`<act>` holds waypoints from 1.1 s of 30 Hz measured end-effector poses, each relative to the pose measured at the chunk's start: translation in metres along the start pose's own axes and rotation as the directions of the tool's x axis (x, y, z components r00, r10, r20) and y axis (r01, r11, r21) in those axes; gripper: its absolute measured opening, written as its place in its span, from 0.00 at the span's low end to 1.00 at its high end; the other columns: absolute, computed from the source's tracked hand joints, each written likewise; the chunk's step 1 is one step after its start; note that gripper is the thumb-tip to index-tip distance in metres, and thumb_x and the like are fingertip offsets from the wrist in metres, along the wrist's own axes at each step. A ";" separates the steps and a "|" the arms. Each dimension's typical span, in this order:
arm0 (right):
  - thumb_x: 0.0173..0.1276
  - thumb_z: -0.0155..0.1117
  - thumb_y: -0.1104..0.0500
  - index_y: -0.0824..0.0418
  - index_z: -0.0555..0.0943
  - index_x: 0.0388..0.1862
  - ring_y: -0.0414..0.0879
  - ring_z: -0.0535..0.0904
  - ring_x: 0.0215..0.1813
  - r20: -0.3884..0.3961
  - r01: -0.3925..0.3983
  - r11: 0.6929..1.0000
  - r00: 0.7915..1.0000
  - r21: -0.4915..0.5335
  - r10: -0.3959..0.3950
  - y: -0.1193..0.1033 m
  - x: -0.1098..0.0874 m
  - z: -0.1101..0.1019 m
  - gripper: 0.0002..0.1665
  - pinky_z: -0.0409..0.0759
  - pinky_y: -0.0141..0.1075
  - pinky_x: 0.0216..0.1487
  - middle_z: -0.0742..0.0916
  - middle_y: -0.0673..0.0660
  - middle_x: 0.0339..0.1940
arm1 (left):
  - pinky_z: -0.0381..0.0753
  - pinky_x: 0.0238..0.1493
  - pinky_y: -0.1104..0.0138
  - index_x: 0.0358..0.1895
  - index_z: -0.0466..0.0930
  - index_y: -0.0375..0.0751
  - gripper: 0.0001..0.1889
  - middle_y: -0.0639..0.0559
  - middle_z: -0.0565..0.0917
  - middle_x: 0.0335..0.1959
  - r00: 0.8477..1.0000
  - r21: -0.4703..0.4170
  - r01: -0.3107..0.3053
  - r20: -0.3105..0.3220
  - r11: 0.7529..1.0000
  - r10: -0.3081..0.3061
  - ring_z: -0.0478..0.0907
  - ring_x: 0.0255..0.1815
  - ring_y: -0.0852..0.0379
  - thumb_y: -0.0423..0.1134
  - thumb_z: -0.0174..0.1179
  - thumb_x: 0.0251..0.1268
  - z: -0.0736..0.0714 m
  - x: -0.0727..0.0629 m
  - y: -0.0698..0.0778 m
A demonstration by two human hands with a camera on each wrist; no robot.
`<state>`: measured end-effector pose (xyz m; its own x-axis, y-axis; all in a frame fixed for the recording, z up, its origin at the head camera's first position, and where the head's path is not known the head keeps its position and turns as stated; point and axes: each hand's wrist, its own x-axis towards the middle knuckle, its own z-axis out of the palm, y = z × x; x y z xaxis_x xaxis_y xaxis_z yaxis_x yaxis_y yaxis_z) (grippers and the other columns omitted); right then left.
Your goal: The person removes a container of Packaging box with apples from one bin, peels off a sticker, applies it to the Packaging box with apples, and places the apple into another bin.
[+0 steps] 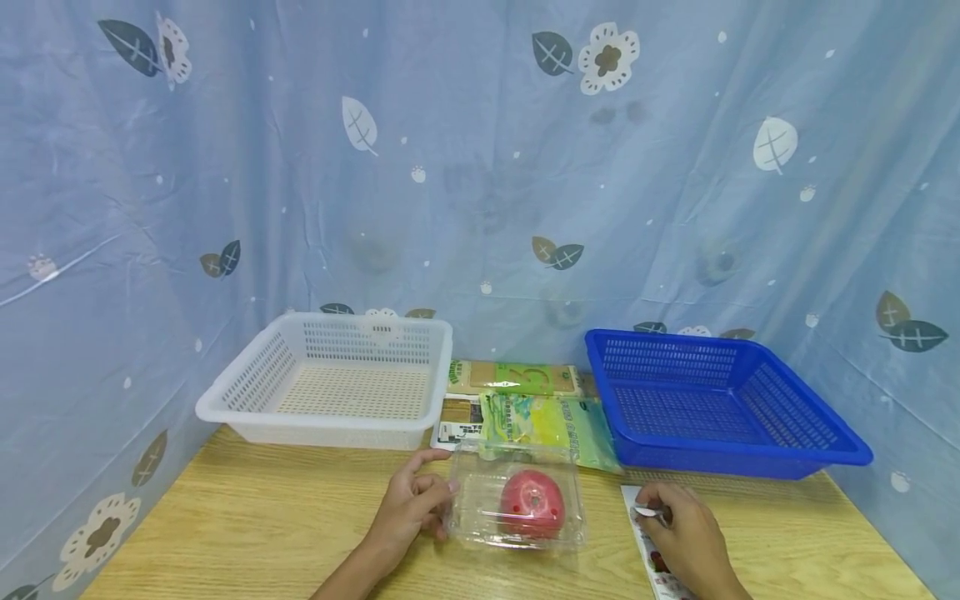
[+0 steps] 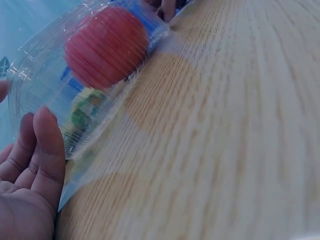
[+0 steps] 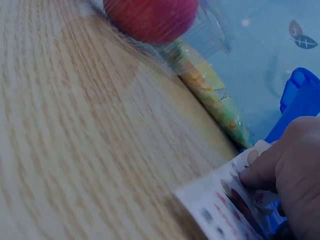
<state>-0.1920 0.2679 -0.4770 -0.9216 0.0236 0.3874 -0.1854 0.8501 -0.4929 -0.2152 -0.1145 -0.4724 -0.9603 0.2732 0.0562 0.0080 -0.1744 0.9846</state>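
A clear plastic clamshell box (image 1: pixel 472 508) sits on the table with a red apple-like fruit (image 1: pixel 531 504) inside, pressed towards its right half. My left hand (image 1: pixel 412 504) is at the box's left side, its fingers loosely bent and touching the plastic; the left wrist view shows the fingers (image 2: pixel 47 135) against the box's edge. To the right, my right hand (image 1: pixel 686 533) pinches a white printed sheet (image 1: pixel 645 542) near its far end, where a small white flap curls by the fingertips. In the right wrist view, dark red pictures show on the sheet (image 3: pixel 220 210).
A white basket (image 1: pixel 337 429) stands at back left, a blue basket (image 1: pixel 712 454) at back right. Between them lie a yellow-green packet (image 1: pixel 551 421), a green-and-brown pack (image 1: pixel 517 377) and a white pack with a dark picture (image 1: pixel 459 421). A blue patterned curtain (image 1: pixel 480 183) hangs behind.
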 end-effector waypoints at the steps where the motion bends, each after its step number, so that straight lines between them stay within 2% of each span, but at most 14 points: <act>1: 0.50 0.77 0.70 0.51 0.85 0.31 0.36 0.67 0.32 -0.025 0.028 1.000 0.999 -0.005 -0.028 0.000 0.000 0.001 0.16 0.69 0.32 0.30 0.80 0.41 0.28 | 0.80 0.19 0.69 0.71 0.57 0.29 0.33 0.54 0.77 0.22 1.000 -0.003 0.000 -0.001 1.000 0.000 0.74 0.16 0.60 0.33 0.62 0.68 0.000 0.000 0.000; 4: 0.46 0.75 0.75 0.51 0.86 0.28 0.33 0.68 0.31 -0.078 0.090 0.996 0.993 -0.003 -0.090 0.001 -0.001 0.003 0.19 0.71 0.32 0.29 0.81 0.39 0.28 | 0.80 0.19 0.69 0.71 0.57 0.30 0.33 0.53 0.77 0.23 1.000 -0.005 0.002 -0.002 1.000 -0.002 0.74 0.16 0.60 0.33 0.62 0.68 0.000 0.000 -0.001; 8: 0.43 0.72 0.79 0.53 0.87 0.27 0.31 0.68 0.29 -0.099 0.126 0.992 0.987 0.007 -0.125 0.001 -0.003 0.003 0.21 0.72 0.31 0.27 0.80 0.40 0.27 | 0.80 0.19 0.69 0.71 0.57 0.30 0.33 0.53 0.78 0.22 1.000 0.000 0.001 -0.002 1.000 -0.001 0.74 0.16 0.60 0.33 0.62 0.68 0.001 0.000 0.000; 17: 0.42 0.76 0.73 0.53 0.87 0.26 0.29 0.68 0.26 -0.140 0.121 0.989 0.981 -0.083 -0.132 0.000 -0.002 0.004 0.17 0.71 0.31 0.26 0.80 0.39 0.25 | 0.80 0.19 0.69 0.71 0.57 0.30 0.32 0.54 0.78 0.22 1.000 0.009 0.001 -0.004 1.000 -0.001 0.75 0.17 0.60 0.34 0.62 0.68 0.001 0.000 0.000; 25: 0.38 0.75 0.77 0.54 0.85 0.24 0.29 0.69 0.27 -0.189 0.169 0.983 0.965 -0.074 -0.180 0.002 -0.002 0.006 0.20 0.74 0.31 0.25 0.80 0.40 0.25 | 0.80 0.19 0.69 0.70 0.57 0.29 0.32 0.54 0.78 0.22 1.000 -0.007 0.007 0.014 1.000 -0.007 0.75 0.17 0.60 0.34 0.62 0.68 0.001 0.000 0.000; 33: 0.40 0.77 0.75 0.54 0.84 0.24 0.29 0.71 0.27 -0.204 0.170 0.984 0.962 -0.059 -0.179 0.002 -0.001 0.005 0.18 0.74 0.31 0.25 0.81 0.43 0.24 | 0.79 0.21 0.71 0.70 0.57 0.29 0.32 0.54 0.78 0.23 1.000 -0.030 0.014 0.020 0.999 -0.013 0.75 0.20 0.60 0.33 0.61 0.69 0.000 -0.001 0.001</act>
<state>-0.1929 0.2668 -0.4825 -0.7842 -0.0222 0.6201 -0.3193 0.8714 -0.3726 -0.2146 -0.1151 -0.4718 -0.9544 0.2947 0.0467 -0.0134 -0.1987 0.9800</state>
